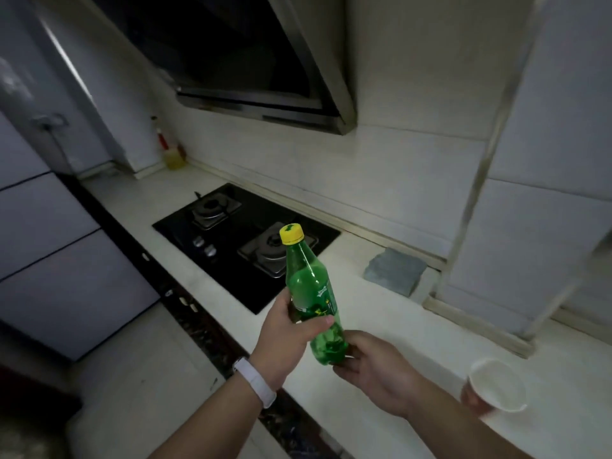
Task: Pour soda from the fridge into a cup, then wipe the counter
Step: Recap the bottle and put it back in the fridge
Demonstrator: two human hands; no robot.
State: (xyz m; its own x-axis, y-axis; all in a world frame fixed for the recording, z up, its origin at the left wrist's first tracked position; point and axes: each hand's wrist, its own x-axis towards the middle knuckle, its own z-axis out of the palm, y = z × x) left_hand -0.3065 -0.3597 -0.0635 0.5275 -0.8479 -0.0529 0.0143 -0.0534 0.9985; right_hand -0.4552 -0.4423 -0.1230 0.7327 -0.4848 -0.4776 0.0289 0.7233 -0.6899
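A green soda bottle (306,279) with a yellow cap, still closed, is held tilted above the white counter (381,326). My left hand (284,336), with a white wristband, grips its middle around the label. My right hand (374,366) holds the bottle's base from below. A paper cup (496,385), red outside and white inside, stands on the counter at the right, apart from both hands. A folded grey cloth (394,270) lies on the counter by the wall, behind the bottle.
A black two-burner gas hob (231,240) is set into the counter left of the bottle, under a range hood (265,77). A bottle of yellow liquid (174,154) stands in the far corner. A white pillar (496,260) juts out at the right.
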